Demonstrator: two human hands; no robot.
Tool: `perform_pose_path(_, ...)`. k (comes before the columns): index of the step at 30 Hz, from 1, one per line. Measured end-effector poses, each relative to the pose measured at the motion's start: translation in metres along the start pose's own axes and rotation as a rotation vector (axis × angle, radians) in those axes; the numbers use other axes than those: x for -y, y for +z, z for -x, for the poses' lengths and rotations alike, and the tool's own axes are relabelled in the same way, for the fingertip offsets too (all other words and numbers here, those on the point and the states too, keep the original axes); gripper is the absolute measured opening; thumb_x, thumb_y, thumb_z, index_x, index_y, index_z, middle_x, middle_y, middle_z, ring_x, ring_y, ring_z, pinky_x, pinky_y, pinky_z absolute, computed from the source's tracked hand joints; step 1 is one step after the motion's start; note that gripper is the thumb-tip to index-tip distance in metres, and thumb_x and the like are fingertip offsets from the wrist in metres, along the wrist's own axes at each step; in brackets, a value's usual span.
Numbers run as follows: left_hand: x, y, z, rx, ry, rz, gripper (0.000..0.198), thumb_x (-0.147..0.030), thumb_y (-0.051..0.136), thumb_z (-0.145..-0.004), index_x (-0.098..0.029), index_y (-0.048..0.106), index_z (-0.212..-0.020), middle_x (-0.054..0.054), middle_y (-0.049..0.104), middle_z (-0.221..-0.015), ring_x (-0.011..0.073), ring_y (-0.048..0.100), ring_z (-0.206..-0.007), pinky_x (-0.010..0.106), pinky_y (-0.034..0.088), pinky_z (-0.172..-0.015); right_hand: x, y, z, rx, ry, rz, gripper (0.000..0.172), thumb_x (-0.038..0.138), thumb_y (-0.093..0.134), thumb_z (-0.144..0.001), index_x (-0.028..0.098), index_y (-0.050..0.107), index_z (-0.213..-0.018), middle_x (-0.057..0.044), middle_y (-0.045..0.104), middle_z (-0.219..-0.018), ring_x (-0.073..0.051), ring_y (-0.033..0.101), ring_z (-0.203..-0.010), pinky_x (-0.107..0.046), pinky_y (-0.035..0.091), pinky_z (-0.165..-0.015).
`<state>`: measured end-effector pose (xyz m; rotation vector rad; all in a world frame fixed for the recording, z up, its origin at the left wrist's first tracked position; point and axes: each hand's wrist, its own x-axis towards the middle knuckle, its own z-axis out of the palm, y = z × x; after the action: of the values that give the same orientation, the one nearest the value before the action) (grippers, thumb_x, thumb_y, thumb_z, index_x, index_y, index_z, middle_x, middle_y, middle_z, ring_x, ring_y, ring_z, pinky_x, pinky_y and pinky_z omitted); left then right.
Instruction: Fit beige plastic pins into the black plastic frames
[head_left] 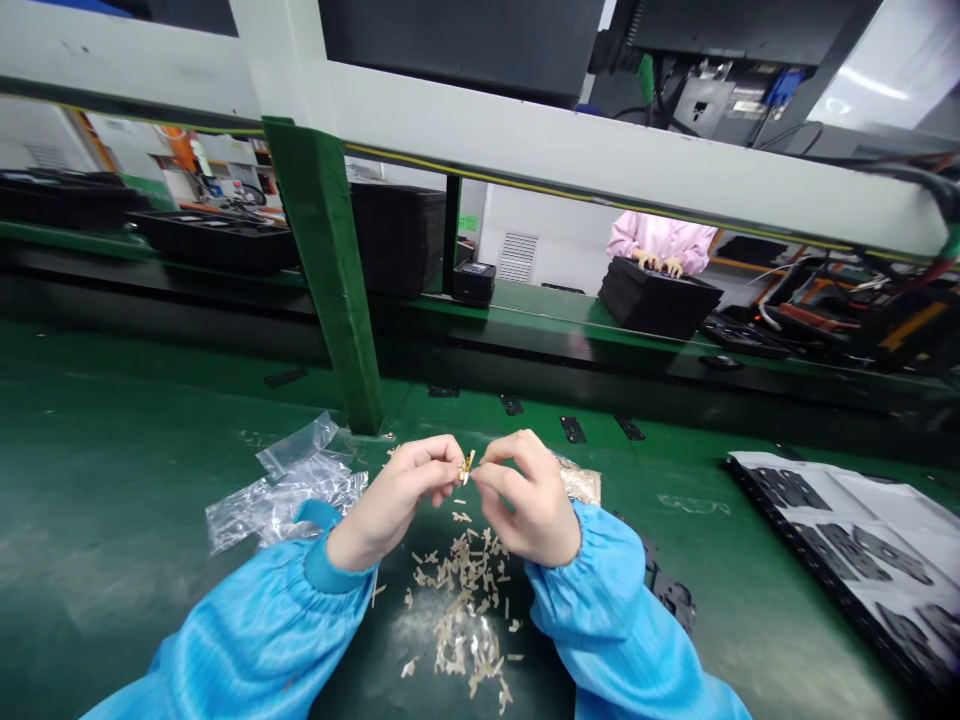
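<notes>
Between my two hands, above the green bench, is a small yellow and black strip-like part (466, 466) with a pale tab on it. My left hand (409, 490) pinches it between thumb and fingertips. From the other side my right hand (529, 495) has its thumb and forefinger pressed together at the edge of the part; the exact thing between them is too small to make out. A scattered pile of beige paper-like scraps (465, 580) lies on the bench below my hands.
Crumpled clear plastic bags (300, 490) lie left, and a bag of beige pieces (581, 483) behind my right hand. Flat black parts (572, 429) lie along the back. A tray (847, 560) of black parts stands right. A green post (330, 270) rises behind. A person in pink (664, 240) works across.
</notes>
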<state>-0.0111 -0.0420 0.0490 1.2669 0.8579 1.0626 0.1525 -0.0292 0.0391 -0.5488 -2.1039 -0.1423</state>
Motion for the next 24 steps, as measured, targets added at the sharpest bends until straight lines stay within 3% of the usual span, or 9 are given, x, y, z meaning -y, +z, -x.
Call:
perform_pose_path(5, 0.003, 0.001, 0.0, 0.01, -0.018, -0.014, 0.012, -0.018, 0.051, -0.069, -0.016, 0.047, -0.058, -0.005, 0.043, -0.054, 0.0069, 0.037, -0.051, 0.019, 0.03, -0.048, 0.006, 0.0, 0.001, -0.012, -0.013, 0.008, 0.016, 0.006, 0.048, -0.077, 0.019, 0.058, -0.078, -0.005, 0.055, -0.078, -0.016, 0.048, -0.071, -0.03, 0.038, -0.06)
perform_pose_path(7, 0.004, -0.001, -0.003, -0.041, 0.008, -0.028, 0.012, -0.018, 0.051, -0.069, -0.015, 0.049, -0.058, -0.004, 0.045, -0.056, 0.0074, 0.04, -0.053, 0.019, 0.031, -0.049, 0.0, 0.001, 0.001, 0.034, 0.082, -0.01, 0.014, 0.009, 0.048, -0.078, 0.019, 0.058, -0.075, -0.004, 0.055, -0.077, -0.015, 0.05, -0.072, -0.03, 0.041, -0.062)
perform_pose_path(11, 0.006, -0.009, -0.009, -0.17, 0.036, -0.032, 0.013, -0.02, 0.053, -0.071, -0.016, 0.05, -0.06, -0.003, 0.047, -0.06, 0.0085, 0.042, -0.058, 0.02, 0.033, -0.053, -0.048, 0.013, 0.002, 0.231, 0.658, 0.138, 0.013, 0.017, 0.046, -0.085, 0.018, 0.058, -0.079, -0.004, 0.056, -0.088, -0.014, 0.054, -0.086, -0.029, 0.046, -0.078)
perform_pose_path(15, 0.005, -0.013, -0.011, -0.172, 0.064, -0.086, 0.014, -0.022, 0.054, -0.073, -0.016, 0.05, -0.061, -0.003, 0.047, -0.061, 0.009, 0.042, -0.058, 0.021, 0.034, -0.056, -0.121, 0.041, 0.007, 0.341, 0.92, 0.278, 0.017, 0.02, 0.048, -0.089, 0.013, 0.055, -0.103, -0.006, 0.057, -0.1, -0.013, 0.058, -0.082, -0.031, 0.05, -0.074)
perform_pose_path(19, 0.001, -0.014, -0.009, -0.18, 0.086, -0.146, 0.015, -0.024, 0.053, -0.075, -0.017, 0.051, -0.063, -0.003, 0.047, -0.061, 0.01, 0.042, -0.057, 0.023, 0.035, -0.056, -0.159, 0.068, 0.017, 0.481, 1.117, 0.415, 0.029, 0.03, 0.053, -0.088, 0.015, 0.053, -0.113, -0.007, 0.056, -0.112, -0.019, 0.058, -0.095, -0.039, 0.05, -0.08)
perform_pose_path(24, -0.005, -0.016, -0.007, -0.179, 0.121, -0.192, 0.016, -0.025, 0.052, -0.076, -0.017, 0.051, -0.063, -0.003, 0.047, -0.062, 0.0106, 0.043, -0.057, 0.023, 0.035, -0.057, -0.168, 0.068, 0.017, 0.602, 1.158, 0.495, 0.031, 0.03, 0.052, -0.088, 0.015, 0.051, -0.116, -0.008, 0.054, -0.116, -0.02, 0.057, -0.099, -0.041, 0.049, -0.083)
